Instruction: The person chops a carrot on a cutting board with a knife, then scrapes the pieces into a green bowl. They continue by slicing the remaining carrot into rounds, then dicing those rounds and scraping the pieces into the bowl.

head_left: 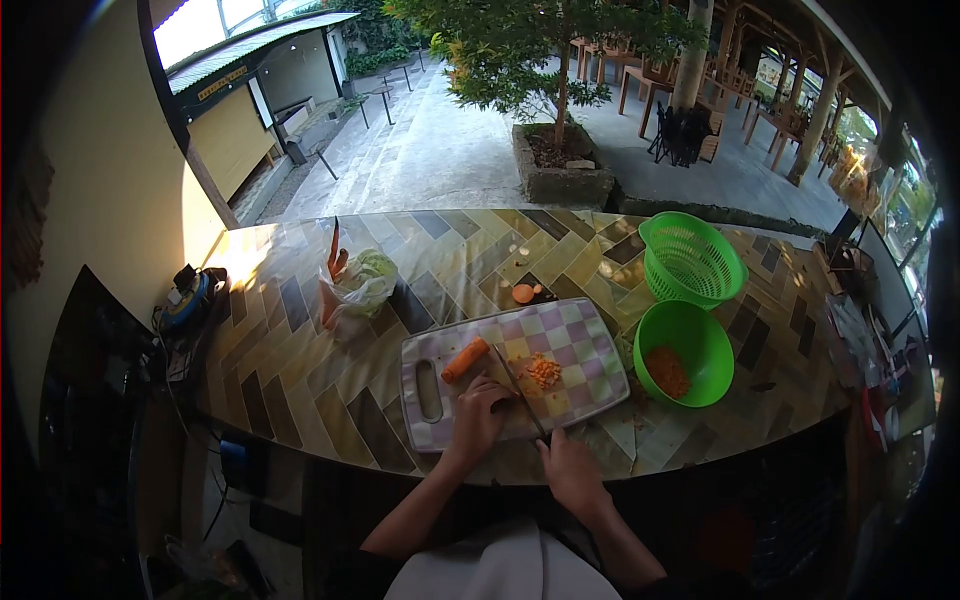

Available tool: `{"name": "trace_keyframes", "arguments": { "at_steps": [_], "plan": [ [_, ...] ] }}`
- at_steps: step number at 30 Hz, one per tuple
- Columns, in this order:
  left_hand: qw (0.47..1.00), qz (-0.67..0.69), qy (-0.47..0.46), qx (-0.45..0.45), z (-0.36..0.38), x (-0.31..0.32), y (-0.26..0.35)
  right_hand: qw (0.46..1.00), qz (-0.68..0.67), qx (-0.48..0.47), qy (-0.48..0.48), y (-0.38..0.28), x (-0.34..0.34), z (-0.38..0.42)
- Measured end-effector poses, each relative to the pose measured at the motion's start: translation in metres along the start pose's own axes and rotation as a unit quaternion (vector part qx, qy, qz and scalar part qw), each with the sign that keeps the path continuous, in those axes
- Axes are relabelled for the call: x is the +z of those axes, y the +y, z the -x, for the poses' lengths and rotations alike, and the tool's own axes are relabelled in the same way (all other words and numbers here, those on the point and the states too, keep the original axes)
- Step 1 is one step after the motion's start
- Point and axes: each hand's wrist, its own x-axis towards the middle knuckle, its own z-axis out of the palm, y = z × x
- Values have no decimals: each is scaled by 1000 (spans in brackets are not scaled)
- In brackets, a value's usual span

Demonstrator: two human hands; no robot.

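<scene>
A checkered cutting board (592,372) lies on the patterned table. My right hand (572,472) is closed round the handle of a knife (518,388), whose blade points up and away over the board. Beside the blade, my left hand (480,408) rests on the board with its fingers curled; what they hold, if anything, is hidden. Just beyond that hand lies a carrot piece (465,360). To the right of the blade sits a small heap of diced carrot (544,371). More orange bits (667,372) lie in a green bowl (711,352) right of the board.
A green colander (692,260) stands behind the bowl. Carrot ends (523,293) lie beyond the board. A plastic bag of vegetables (357,287) is at the back left of the table (270,345). Cables and a blue reel (184,300) are at the left edge.
</scene>
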Motion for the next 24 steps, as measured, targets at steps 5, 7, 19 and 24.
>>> {"name": "trace_keyframes", "arguments": {
  "at_steps": [5,7,19,24],
  "plan": [
    [1000,2,-6,-13,1,0,0,1000,17,5,2,-8,3,-10],
    [1000,-5,-12,-4,1,-2,-1,1000,1,-2,16,-10,5,-17],
    [999,-27,-29,0,0,-7,1,997,-66,-30,3,10,-9,-9],
    [1000,-2,-3,-10,-4,-7,4,999,-36,-14,-1,8,0,-5]
  ]
}}
